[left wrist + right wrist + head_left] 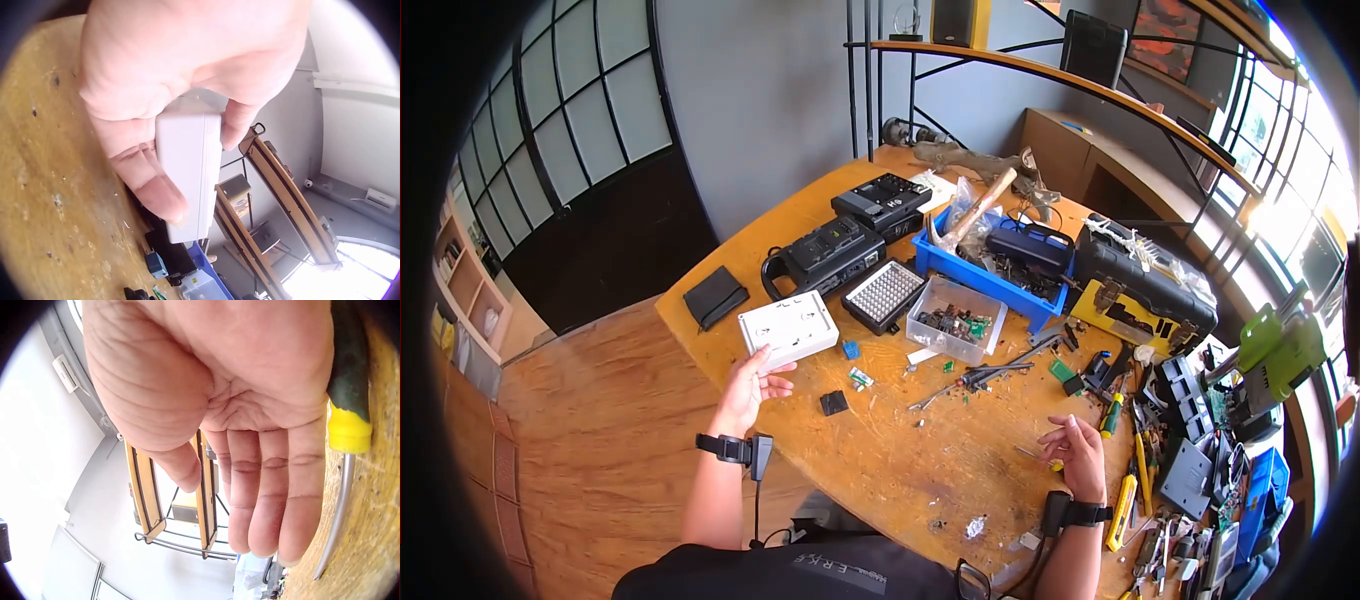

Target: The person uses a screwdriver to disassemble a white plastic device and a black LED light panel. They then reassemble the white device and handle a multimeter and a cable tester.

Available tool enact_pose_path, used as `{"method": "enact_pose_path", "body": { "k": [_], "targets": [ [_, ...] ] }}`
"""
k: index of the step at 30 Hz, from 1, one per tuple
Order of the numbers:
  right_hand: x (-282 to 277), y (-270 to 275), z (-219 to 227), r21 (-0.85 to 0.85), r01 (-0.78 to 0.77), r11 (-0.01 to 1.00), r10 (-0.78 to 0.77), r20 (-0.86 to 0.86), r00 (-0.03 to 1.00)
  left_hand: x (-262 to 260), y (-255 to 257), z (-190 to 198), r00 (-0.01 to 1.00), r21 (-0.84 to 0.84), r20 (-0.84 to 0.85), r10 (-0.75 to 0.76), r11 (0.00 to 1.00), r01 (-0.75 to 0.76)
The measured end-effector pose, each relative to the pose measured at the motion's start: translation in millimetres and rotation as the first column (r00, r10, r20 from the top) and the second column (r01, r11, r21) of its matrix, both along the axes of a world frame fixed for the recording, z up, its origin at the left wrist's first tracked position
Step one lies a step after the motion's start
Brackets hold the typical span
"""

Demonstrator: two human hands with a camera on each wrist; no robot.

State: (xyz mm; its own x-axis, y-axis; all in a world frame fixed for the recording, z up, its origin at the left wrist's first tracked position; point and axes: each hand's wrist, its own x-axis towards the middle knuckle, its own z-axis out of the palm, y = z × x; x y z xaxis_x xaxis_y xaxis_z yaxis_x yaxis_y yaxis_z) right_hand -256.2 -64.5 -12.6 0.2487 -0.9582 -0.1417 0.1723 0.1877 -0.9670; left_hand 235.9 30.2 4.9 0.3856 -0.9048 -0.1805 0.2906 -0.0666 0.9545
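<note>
My left hand holds a flat white plastic box by its near edge, over the table's left side. In the left wrist view, the thumb is on one face of the white box and the fingers lie along the other. Screw holes and small dark slots mark its upward face. My right hand holds nothing; its fingers are loosely extended, palm inward. Beside it on the table lies a screwdriver with a black and yellow handle and a bare metal shaft.
Behind the box stand a black charger-like device and an LED light panel. A clear bin of small parts and a blue crate with a hammer sit mid-table. Tools, a yellow utility knife and a toolbox crowd the right.
</note>
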Motion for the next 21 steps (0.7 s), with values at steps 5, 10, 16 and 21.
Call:
{"method": "enact_pose_path", "body": {
  "k": [5, 10, 16, 21],
  "targets": [
    [0, -1, -3, -0.019, 0.012, 1.000, -0.012, -0.004, 1.000, 6, -2, -13, 0.999, 0.095, -0.009, 0.033, 0.995, -0.032],
    [1, 1, 4, 0.005, -0.012, 1.000, 0.012, -0.015, 1.000, 11, -5, -24, 0.998, 0.106, 0.002, 0.064, 0.992, -0.064],
    [-1, 3, 11, 0.047, 0.000, 0.999, -0.001, 0.013, 1.000, 26, 2, -31, 0.970, 0.294, 0.241, 0.018, 0.952, -0.090],
    [-36, 10, 25, -0.069, 0.141, 0.988, -0.130, 0.142, 0.981, 29, 3, -42, 0.956, 0.317, 0.291, 0.031, 0.940, -0.127]
  ]
}}
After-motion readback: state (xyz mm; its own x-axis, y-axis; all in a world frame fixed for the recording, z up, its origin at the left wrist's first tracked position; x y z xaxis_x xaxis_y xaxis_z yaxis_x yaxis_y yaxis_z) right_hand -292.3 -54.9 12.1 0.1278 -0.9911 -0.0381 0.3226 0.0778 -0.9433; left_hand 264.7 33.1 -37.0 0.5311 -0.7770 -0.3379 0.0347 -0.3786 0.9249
